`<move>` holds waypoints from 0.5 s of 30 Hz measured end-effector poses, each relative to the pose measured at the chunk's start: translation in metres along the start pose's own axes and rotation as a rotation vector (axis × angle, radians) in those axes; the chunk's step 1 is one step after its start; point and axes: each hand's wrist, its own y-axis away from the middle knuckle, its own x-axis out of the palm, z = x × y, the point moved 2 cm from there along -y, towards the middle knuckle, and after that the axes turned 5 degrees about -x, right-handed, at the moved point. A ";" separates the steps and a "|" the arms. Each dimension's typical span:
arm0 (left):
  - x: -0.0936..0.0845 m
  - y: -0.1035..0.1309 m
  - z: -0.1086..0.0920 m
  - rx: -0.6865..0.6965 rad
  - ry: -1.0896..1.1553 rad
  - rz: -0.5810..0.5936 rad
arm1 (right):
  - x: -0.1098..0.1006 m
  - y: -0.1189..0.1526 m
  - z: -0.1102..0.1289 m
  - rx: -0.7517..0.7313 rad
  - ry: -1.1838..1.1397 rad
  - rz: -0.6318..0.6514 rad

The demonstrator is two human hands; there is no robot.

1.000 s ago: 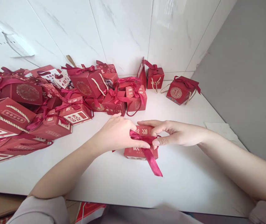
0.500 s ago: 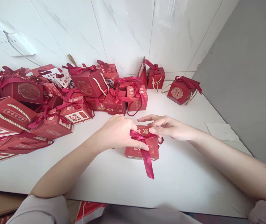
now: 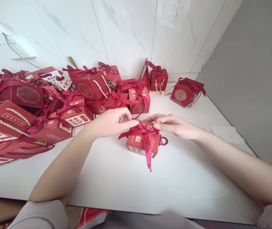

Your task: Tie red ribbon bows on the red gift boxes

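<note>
A small red gift box with pale printed characters stands on the white table in front of me. Around its top runs a dark red satin ribbon, crossed in the middle, with one tail hanging down the near face. My left hand pinches the ribbon at the box's upper left, thumb against fingers. At the upper right, my right hand has its thumb on the ribbon, and its fingers reach behind the box top. A twisted dark red cord handle sticks out on the right side.
Many red gift boxes with ribbons and rope handles are heaped on the left and along the tiled wall. A single box stands at the back right. White paper lies near the right edge of the table.
My left hand has drawn back left and up, from over the box to its upper left. My right fingers have closed at the ribbon. The box has turned and tilted slightly, showing its near face.
</note>
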 end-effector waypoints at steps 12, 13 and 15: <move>-0.001 -0.009 0.010 0.089 -0.018 0.546 | -0.001 0.000 0.002 -0.035 0.030 -0.019; 0.001 -0.009 0.011 0.102 -0.006 0.558 | -0.001 0.001 0.003 -0.034 0.045 -0.022; 0.004 -0.009 0.012 0.111 0.005 0.582 | -0.002 0.002 0.005 -0.020 0.095 -0.031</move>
